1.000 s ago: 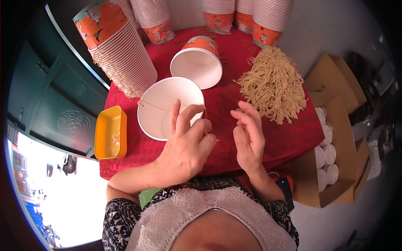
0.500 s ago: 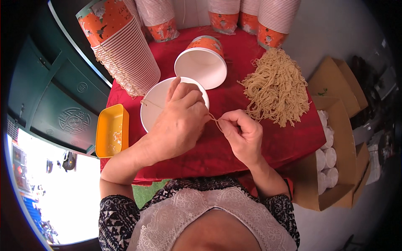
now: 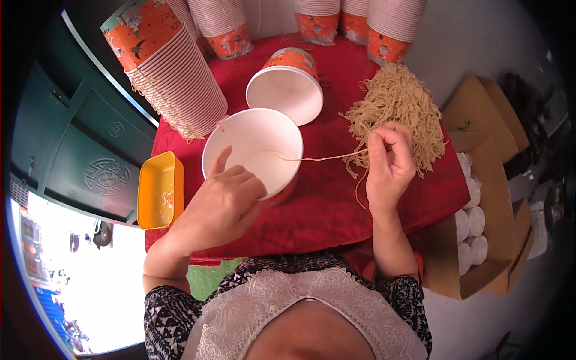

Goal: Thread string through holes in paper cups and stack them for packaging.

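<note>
Centrally placed: round table with red cloth (image 3: 324, 204), bearing all work items. Far left: tall leaning stack of orange-and-white paper cups (image 3: 165, 72); further stacks (image 3: 384, 30) along far edge. Right of table: open cardboard box (image 3: 486, 198) holding white lids. Far right on cloth: pile of tan strings (image 3: 396, 105). Near left of centre: white paper cup (image 3: 252, 150), tipped on its side, mouth facing upward. Behind it: second cup (image 3: 285, 90), likewise tipped. Left edge: yellow tray (image 3: 159, 189). Left hand (image 3: 222, 201) curled around near rim of white paper cup, index finger raised. Right hand (image 3: 390, 165) closed, pinching single string (image 3: 318, 159), stretched taut from cup interior to fingers.
</note>
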Demonstrator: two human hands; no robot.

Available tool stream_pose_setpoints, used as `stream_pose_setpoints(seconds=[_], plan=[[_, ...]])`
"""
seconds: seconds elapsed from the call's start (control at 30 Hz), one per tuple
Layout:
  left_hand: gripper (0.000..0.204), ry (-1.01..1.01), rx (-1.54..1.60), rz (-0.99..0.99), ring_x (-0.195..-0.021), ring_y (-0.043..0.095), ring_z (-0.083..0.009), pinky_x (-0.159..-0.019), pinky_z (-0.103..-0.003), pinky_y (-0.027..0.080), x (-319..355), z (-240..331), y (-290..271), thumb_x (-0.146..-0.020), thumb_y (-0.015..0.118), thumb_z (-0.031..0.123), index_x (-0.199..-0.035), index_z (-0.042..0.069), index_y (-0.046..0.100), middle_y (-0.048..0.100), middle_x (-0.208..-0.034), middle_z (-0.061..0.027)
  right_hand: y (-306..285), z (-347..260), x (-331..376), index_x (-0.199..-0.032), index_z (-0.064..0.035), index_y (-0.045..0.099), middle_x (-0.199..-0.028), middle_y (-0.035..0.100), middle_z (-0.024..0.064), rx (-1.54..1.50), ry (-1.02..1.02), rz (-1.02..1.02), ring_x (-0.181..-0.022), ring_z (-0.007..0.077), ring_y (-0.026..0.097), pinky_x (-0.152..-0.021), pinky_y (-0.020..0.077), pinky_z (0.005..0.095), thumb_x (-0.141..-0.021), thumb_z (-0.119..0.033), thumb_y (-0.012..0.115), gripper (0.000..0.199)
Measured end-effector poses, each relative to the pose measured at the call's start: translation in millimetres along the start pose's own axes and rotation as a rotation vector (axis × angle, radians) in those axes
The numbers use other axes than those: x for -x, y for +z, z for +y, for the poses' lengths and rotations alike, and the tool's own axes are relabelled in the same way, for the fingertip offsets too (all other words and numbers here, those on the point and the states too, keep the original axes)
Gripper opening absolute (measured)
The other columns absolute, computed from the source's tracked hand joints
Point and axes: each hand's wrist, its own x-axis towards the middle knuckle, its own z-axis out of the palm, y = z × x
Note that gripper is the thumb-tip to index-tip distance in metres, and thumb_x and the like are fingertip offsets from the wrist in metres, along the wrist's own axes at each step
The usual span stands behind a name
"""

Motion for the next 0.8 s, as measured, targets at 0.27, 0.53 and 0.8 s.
stream_pose_setpoints(seconds=[0.27,0.53,0.8], plan=[[0.006,-0.077,0.208,-0.075,-0.085,0.068,-0.0255,-0.116,-0.063,0.025,5,-3,-9,-0.083,0.069,0.003,-0.087,0.007,0.067,0.067,-0.082,-0.0073,-1,-24,30,-0.086,-0.0011,0.062,-0.096,0.054,0.0109,0.162,-0.223,-0.192,-0.082,0.0214,0.053,-0.069,0.0445,0.0305,-0.075,0.011,0.067,0.017],[0.009,-0.051,0.210,-0.039,-0.089,0.065,-0.0342,-0.106,-0.058,0.036,-8,-9,-5,-0.092,0.059,0.008,-0.094,0.003,0.066,0.068,-0.087,-0.0117,21,-31,72,-0.083,-0.0025,0.057,-0.093,0.052,0.0115,0.123,-0.374,-0.324,-0.080,0.0261,0.053,-0.066,0.0456,0.0341,-0.065,0.013,0.068,0.026],[0.009,-0.095,0.274,-0.059,-0.086,0.067,-0.0286,-0.114,-0.053,0.032,-13,-13,-1,-0.090,0.062,0.005,-0.094,0.004,0.069,0.070,-0.087,-0.0091,27,-31,71,-0.078,-0.0050,0.054,-0.091,0.052,0.0084,0.113,-0.340,-0.357,-0.082,0.0256,0.053,-0.066,0.0448,0.0357,-0.064,0.010,0.071,0.028]])
